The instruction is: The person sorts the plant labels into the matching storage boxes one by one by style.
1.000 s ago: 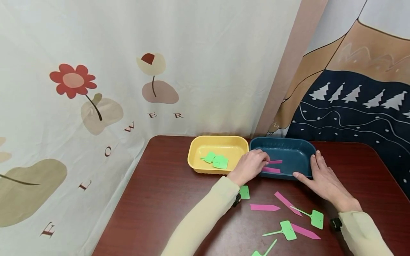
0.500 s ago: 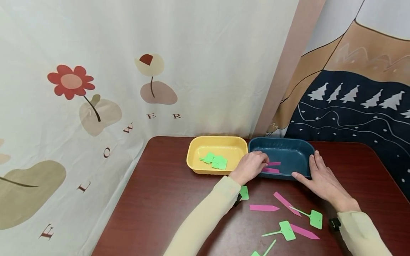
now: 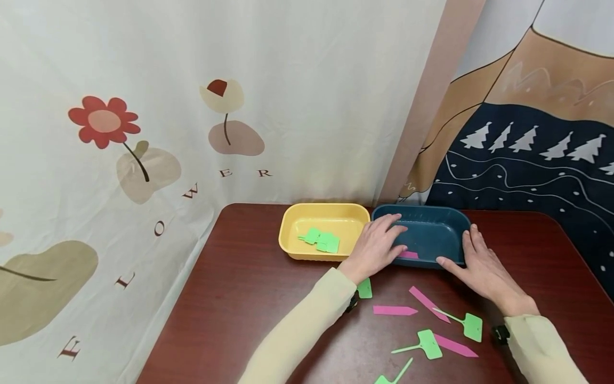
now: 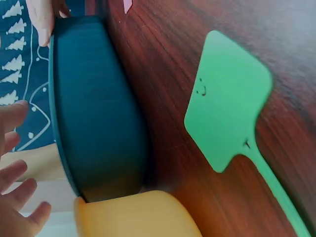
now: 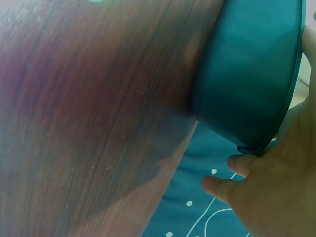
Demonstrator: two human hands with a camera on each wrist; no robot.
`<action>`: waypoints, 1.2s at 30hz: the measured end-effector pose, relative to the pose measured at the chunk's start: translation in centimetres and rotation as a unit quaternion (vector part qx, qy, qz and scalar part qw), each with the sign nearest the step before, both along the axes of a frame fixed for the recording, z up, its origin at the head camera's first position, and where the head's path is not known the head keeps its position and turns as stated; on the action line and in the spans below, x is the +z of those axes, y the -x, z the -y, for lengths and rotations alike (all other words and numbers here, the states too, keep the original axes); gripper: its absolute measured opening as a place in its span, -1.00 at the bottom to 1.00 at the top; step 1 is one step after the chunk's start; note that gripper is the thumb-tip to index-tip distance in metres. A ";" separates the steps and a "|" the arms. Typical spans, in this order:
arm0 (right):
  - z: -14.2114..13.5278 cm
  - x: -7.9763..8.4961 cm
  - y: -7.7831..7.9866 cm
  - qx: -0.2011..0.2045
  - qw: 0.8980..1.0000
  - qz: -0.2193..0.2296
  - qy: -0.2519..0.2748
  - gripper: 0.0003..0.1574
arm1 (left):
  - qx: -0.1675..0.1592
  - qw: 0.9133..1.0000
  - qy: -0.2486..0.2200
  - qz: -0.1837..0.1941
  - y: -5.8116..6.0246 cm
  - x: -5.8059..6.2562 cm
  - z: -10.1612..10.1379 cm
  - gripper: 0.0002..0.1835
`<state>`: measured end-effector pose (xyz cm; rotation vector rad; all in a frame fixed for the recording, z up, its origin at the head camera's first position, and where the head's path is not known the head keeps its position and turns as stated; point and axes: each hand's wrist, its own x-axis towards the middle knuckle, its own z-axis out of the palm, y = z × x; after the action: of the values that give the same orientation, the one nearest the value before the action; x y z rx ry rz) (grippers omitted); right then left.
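Note:
My left hand point(image 3: 374, 249) is over the left part of a dark blue plastic tray point(image 3: 436, 232), fingers spread and nothing between them. Below its thumb a pink pointed plant label point(image 3: 409, 255) shows inside the tray. My right hand point(image 3: 491, 274) rests against the tray's front right corner, thumb on the front rim and straight fingers along the right side. Right wrist view: the same hand point(image 5: 276, 182) touches the tray's rim. A yellow tray point(image 3: 349, 216) stands left of the blue one, with several green plant tags point(image 3: 328, 242) in it.
Loose on the brown table point(image 3: 249, 298) lie pink labels point(image 3: 394, 310) and several T-shaped green tags point(image 3: 430, 344). One green tag point(image 4: 229, 98) lies beneath my left wrist. A printed curtain point(image 3: 312, 133) hangs behind the table.
My left hand has let go of a pink label in the blue tray; its fingers have spread and lifted slightly. My right hand keeps its place at the tray's corner.

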<state>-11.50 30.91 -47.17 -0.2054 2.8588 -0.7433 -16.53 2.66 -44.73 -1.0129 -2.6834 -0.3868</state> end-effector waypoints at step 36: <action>0.1 0.1 -0.1 -0.001 1.000 -0.004 -0.004 0.44 | -0.152 0.967 0.196 -0.050 -9.0 -2.1 3.2 -0.36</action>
<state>-11.38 30.80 -47.06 -0.2057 2.8691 -0.7339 -7.57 -0.55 -46.80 -1.5193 -2.5681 0.1528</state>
